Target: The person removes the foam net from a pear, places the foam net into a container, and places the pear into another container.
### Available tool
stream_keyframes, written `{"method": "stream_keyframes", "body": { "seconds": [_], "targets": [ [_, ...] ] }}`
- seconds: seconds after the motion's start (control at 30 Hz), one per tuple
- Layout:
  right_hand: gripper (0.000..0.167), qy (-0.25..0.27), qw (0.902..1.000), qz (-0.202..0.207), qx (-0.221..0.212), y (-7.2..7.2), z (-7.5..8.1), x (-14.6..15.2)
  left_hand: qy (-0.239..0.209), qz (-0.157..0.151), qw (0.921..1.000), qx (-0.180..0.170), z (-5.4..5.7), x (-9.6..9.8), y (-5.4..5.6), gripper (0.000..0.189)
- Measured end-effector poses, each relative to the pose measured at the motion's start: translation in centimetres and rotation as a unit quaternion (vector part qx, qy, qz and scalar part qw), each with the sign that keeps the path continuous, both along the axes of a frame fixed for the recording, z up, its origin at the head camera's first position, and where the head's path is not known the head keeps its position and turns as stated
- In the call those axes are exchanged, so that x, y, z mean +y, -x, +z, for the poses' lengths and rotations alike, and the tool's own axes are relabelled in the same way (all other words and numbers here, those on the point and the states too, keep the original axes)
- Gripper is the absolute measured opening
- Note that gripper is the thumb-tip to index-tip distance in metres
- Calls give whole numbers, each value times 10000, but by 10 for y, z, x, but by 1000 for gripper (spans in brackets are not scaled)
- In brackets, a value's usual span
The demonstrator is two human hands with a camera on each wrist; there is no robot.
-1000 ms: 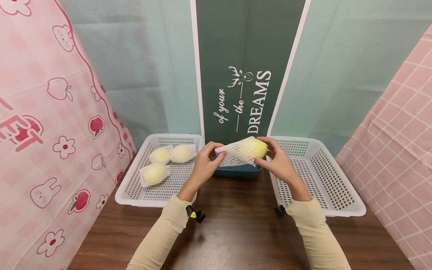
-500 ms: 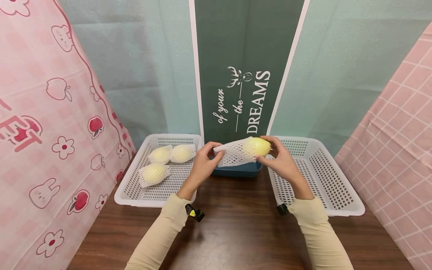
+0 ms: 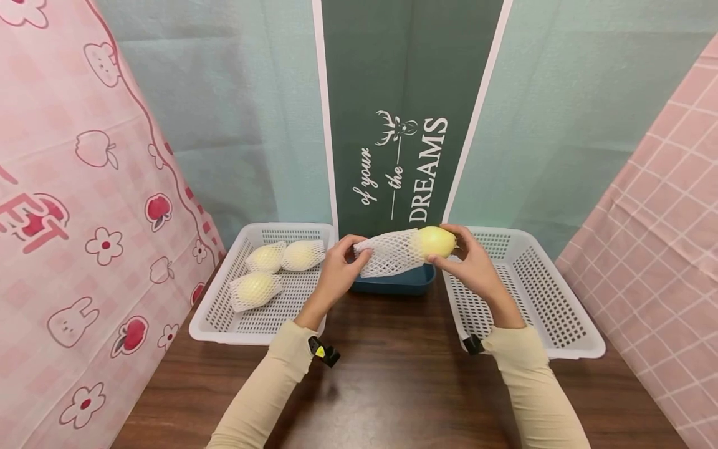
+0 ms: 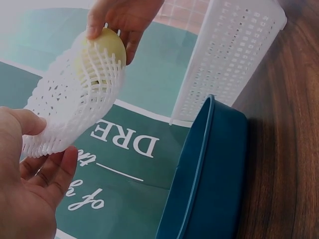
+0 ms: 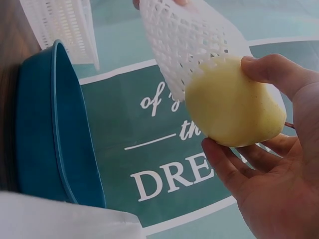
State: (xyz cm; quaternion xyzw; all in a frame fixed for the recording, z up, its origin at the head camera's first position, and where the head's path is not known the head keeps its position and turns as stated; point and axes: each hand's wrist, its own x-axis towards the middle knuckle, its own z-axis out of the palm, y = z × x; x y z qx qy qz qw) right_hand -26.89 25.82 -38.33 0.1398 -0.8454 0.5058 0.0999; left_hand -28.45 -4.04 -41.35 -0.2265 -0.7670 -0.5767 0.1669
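A yellow-green pear with a short stem is gripped by my right hand, thumb on one side and fingers on the other. Its left end sits inside a white foam net sleeve; the stem end is bare. My left hand pinches the far end of the sleeve between thumb and fingers, as the left wrist view shows too. Both hands hold the pear and sleeve in the air above a blue basin. In the left white basket lie three pears in net sleeves.
At the right stands another white perforated basket. The blue basin sits between the two baskets on a brown wooden table. A green printed cloth hangs behind, with pink patterned cloths at the sides.
My right hand has moved a little to the right with the pear, and more of the pear shows outside the net sleeve. My left hand has stayed nearly in place on the sleeve's end.
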Motion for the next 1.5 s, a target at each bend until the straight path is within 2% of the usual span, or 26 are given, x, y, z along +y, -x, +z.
{"method": "stream_keyframes", "body": {
  "seconds": [0.33,0.67,0.93,1.1,1.5],
  "targets": [
    [76,1,9998,-119,-143,4,-7,9,111,8,9996,-255,0,3,3,19],
    [76,-79,9996,-268,-105,12,-11,20,277,19,9990,-355,0,4,12,20],
    [79,-282,9986,-367,-237,20,-11,30,307,55,9983,-501,-4,4,18,20],
    [80,-331,9979,-397,-383,21,-9,34,270,19,9982,-539,-6,3,23,19],
    [82,-466,9961,-544,-523,29,-15,44,632,184,9963,-555,-9,4,35,21]
  ]
}}
